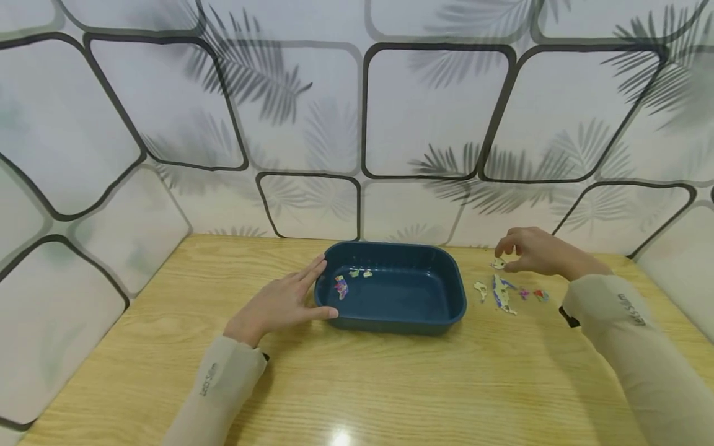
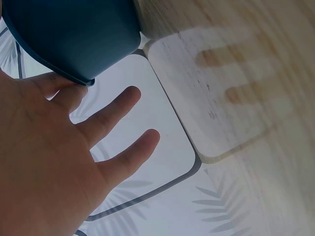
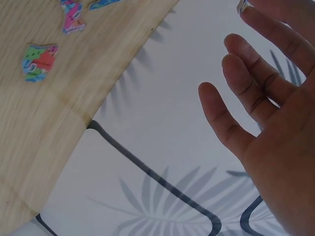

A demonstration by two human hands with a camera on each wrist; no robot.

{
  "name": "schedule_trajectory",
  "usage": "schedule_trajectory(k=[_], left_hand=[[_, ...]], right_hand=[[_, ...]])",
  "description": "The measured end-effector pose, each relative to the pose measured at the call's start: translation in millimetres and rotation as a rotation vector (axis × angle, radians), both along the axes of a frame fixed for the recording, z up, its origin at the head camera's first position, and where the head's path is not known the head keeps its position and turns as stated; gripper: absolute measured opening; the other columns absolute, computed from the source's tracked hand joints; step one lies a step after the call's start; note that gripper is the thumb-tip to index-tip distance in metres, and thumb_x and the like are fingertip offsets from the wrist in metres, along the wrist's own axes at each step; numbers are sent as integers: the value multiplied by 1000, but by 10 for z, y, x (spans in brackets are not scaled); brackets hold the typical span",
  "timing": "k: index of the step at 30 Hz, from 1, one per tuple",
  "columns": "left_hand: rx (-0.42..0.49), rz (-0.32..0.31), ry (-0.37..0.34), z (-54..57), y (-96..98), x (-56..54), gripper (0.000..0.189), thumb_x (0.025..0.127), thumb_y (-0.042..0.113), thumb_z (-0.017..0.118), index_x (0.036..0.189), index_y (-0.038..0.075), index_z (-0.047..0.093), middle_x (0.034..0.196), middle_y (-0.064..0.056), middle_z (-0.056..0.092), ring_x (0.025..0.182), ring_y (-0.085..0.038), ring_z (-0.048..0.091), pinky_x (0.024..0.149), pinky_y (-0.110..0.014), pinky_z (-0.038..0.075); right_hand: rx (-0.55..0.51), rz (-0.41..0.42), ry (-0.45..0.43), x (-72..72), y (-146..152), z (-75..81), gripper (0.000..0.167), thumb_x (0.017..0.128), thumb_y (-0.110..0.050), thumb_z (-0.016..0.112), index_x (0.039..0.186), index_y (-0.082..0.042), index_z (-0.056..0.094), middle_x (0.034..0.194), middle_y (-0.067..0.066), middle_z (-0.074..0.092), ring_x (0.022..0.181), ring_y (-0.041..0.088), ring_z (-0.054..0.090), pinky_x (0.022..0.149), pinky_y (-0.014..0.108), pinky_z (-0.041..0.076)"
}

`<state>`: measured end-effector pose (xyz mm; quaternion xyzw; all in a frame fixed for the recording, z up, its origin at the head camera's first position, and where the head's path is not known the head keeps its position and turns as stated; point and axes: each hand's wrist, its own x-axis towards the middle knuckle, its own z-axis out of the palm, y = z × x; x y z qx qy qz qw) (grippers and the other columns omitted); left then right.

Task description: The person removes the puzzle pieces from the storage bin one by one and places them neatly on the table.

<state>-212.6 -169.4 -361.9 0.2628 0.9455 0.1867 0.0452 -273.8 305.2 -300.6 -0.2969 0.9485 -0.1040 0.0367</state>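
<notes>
A dark blue plastic basin (image 1: 390, 323) stands on the wooden table. My left hand (image 1: 281, 301) rests at its left end, fingertips at the left rim and thumb across the front corner. In the left wrist view the ring and little fingers stretch out past the rim. Between thumb and index finger my right hand (image 1: 538, 253) pinches a small flat pale puzzle piece (image 1: 498, 264) near the wall. Only a sliver of that piece shows in the right wrist view. Just in front lie a long tan-and-blue piece (image 1: 501, 293), a smaller tan piece (image 1: 481, 290) and a pink piece (image 1: 524, 293).
Inside the basin, at its left end, lie a multicoloured piece (image 1: 341, 287) and two small greenish pieces (image 1: 367, 273). A red-and-green piece (image 3: 39, 63) sits right of the pink one. The leaf-patterned wall (image 1: 415, 210) rises behind the table (image 1: 390, 384).
</notes>
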Motion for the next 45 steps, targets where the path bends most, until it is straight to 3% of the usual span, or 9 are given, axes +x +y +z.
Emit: schedule_trajectory(k=[7,12,19,32,45], left_hand=[[-4,5,-2,-15,-11,16,100,92,63,63,162,6,19,168,-9,16,143,-44,36,112,-60,34],[7,8,-1,-15,-5,10,100,92,63,63,163,7,20,168,-8,16,143,-44,36,111,-61,34],[1,8,3,-16,-12,8,101,92,65,62,163,8,19,168,-8,16,142,-45,37,111,-62,33],[2,4,-6,-26,12,21,100,92,63,63,163,7,19,168,-9,16,143,-45,35,112,-63,32],[-4,1,6,-20,-8,-6,101,92,64,62,163,6,19,168,-10,16,143,-44,36,112,-61,33]], right_hand=[[9,-7,-5,11,125,-73,17,84,-9,78,100,-4,74,93,4,62,82,24,60,68,43,52],[22,-16,9,16,205,-131,17,82,-8,79,98,-4,74,97,8,64,90,34,62,75,53,53],[32,-36,31,40,297,-165,16,80,-9,81,95,-5,74,107,18,65,103,46,57,88,65,45],[59,-61,21,103,605,-274,14,78,-7,81,90,-7,73,106,20,65,104,51,57,88,66,46],[91,-94,6,123,875,-394,15,75,-9,82,87,-7,73,101,16,67,99,46,61,83,61,50]])
